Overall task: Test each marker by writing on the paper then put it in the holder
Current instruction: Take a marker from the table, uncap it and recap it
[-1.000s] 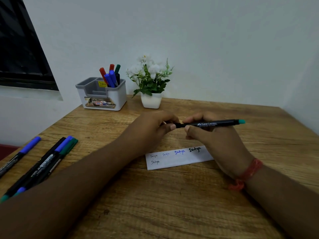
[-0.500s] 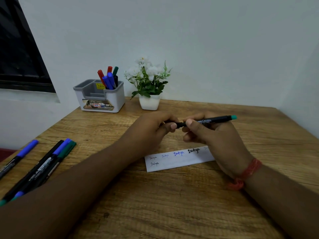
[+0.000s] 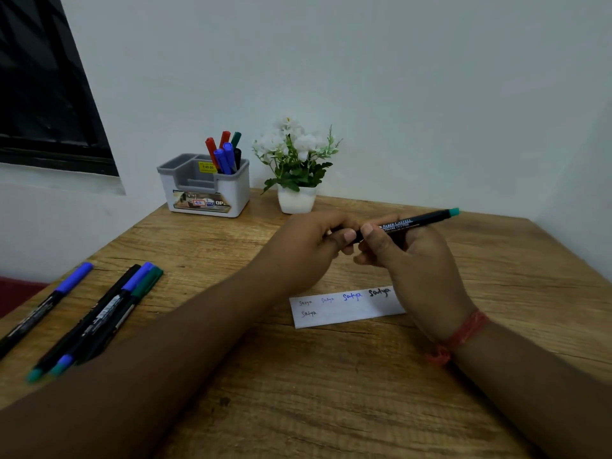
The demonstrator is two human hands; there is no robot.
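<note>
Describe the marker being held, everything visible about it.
The marker is a slim black barrel with white Faber-Castell lettering and a teal end plug pointing up and right. It looks plastic. It is held above the wooden table, tilted slightly, over the paper strip. The right hand grips its middle; the left hand closes over its other end, hiding cap or tip.

Head camera looks down, close over hands (image 3: 357, 246).

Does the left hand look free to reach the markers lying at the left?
Probably not yet: the left hand is gripping one end of the marker held by the right hand. The loose markers lie unobstructed.
</note>
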